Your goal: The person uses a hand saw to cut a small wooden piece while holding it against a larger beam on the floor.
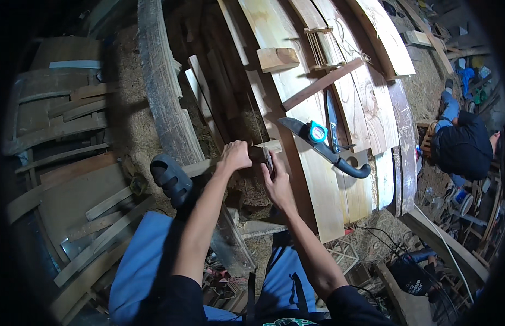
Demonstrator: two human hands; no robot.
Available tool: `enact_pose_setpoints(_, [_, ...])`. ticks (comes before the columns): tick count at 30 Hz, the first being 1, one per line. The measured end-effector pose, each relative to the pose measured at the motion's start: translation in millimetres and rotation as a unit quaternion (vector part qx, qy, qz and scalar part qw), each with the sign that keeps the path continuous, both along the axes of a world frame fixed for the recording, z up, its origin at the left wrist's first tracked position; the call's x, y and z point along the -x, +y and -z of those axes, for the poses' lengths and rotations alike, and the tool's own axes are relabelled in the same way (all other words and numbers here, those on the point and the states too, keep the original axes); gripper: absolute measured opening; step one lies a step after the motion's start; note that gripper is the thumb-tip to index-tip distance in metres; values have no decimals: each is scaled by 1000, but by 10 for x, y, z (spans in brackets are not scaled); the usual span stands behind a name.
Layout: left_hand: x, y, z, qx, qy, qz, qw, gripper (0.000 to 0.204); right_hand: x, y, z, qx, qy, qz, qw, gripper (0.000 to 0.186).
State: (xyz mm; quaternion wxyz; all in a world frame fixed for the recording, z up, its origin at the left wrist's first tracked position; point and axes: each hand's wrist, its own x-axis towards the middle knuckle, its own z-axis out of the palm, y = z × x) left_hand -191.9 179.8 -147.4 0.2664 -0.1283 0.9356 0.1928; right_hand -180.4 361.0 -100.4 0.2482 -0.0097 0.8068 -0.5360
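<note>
The left hand (235, 156) is clenching around a pale wooden strip (201, 167), which is lying near the middle of the scene, reaching from the dark beam (165, 108) on the left toward the boards (317, 190) on the right. The right hand (277, 185) is grasping a small dark piece (269, 161) close to the strip's right end; its kind is too hard to tell.

Both hands are working very near each other, so a sudden slip of the dark piece could be sending it into the left fingers, if it is carrying an edge. The strip is crossing a deep, shadowed gap, so a loosened grip could be letting it twist or drop. A sandalled foot (168, 173) is resting just beyond the strip's left end, where a backward jerk could be knocking it.

Farther right, a long curved knife (328, 154) is lying on the boards with a teal tape measure (317, 132) overlapping it; a careless reach for the tape, or a shifting board, could be bringing the bare blade against the right hand.
</note>
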Motion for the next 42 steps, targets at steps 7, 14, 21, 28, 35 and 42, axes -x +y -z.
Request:
enact_pose_setpoints(7, [-158, -210, -54, 70, -6, 64, 996, 19, 42, -323, -141, -68, -22, -47, 996, 51])
enact_pose_setpoints(14, [-249, -185, 146, 64, 60, 43, 995, 22, 6, -291, -278, -58, 38, -30, 997, 50])
enact_pose_setpoints(21, [-220, -181, 55, 42, 63, 0, 997, 19, -225, 106, -1354, -107, -92, -57, 988, 49])
enact_pose_setpoints(28, [-268, -192, 232, 70, 82, 18, 994, 22, 25, -150, -1274, -150, -84, -109, 979, 41])
enact_pose_setpoints(35, [-241, -187, 441, 57, 74, 9, 996, 17, 325, -547, -960, -183, -111, -62, 975, 38])
enact_pose_setpoints(42, [-92, -230, 480, -16, 7, 17, 1000, 20, 629, -750, -640, -170, -57, -56, 982, 33])
